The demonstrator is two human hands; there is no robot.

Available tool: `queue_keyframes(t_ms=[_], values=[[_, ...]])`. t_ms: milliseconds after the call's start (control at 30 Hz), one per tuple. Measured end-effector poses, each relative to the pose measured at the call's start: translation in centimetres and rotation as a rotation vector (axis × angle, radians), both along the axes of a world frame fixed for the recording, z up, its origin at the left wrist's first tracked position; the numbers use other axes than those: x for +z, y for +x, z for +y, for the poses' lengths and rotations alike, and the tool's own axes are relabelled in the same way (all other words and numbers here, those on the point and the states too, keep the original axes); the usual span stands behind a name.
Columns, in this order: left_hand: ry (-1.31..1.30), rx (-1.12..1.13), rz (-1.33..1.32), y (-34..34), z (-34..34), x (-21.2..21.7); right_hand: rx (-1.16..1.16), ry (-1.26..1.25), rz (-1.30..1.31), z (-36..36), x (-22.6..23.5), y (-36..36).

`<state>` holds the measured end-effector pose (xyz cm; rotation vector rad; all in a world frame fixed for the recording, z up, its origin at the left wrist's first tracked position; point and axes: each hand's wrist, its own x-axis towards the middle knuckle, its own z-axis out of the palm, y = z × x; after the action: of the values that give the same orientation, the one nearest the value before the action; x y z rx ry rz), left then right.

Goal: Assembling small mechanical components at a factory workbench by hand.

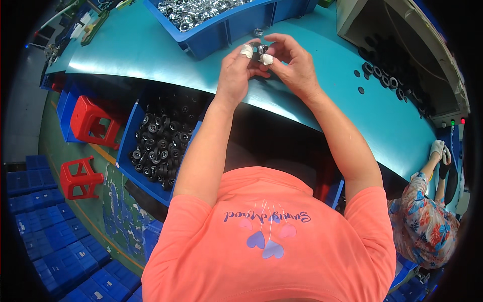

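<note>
both hands meet above the teal-green sheet-covered workbench [151, 55]. the left hand [236, 73] and the right hand [294, 63], each with a white-taped fingertip [246, 51], pinch between them a small dark round part with a shiny metal centre [261, 50], held just in front of a blue plastic bin of bright metal pieces [211, 12]. a blue plastic bin of black ring-shaped parts [158, 143] sits below the bench edge, left of the forearms. more black rings [385, 75] lie on the bench to the right. two red plastic stools [93, 121] stand on the floor at left.
</note>
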<state>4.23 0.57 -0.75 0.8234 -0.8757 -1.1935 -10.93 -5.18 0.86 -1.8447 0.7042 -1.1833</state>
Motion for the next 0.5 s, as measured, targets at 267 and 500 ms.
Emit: queue_keyframes(t_ms=[267, 500], values=[[-0.011, 0.001, 0.008, -0.1, 0.1, 0.0, -0.012, -0.125, -0.004, 0.1, 0.1, 0.2], [-0.022, 0.031, -0.107, -0.6, 0.0, -0.1, -0.102, -0.201, 0.093, 0.6, 0.6, 0.0]])
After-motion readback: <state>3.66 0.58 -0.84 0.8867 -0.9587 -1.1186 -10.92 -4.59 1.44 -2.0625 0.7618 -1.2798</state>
